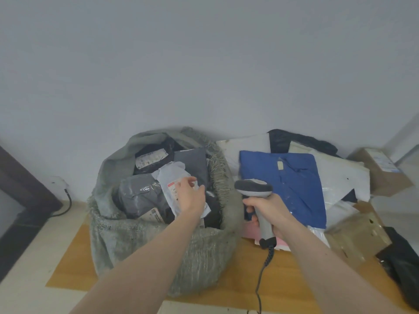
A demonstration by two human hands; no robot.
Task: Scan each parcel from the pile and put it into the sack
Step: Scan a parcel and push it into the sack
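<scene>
Parcel (174,189) going into sack (158,241), scanner (256,193) idle in right hand (272,214).
Left hand (190,193) over sack mouth, fingers loosely spread on white parcel, thumb hidden, so can't tell if it's gripped or just touching. Right fingers wrapped round scanner handle. Risks: parcel may slide off the heaped sack; cord (260,279) could snag. Labels unreadable; pile (283,177) beside right fingers cut off at right.

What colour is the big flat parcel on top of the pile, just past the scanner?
Blue, with a small pale label; the head view shows it clearly.
</scene>
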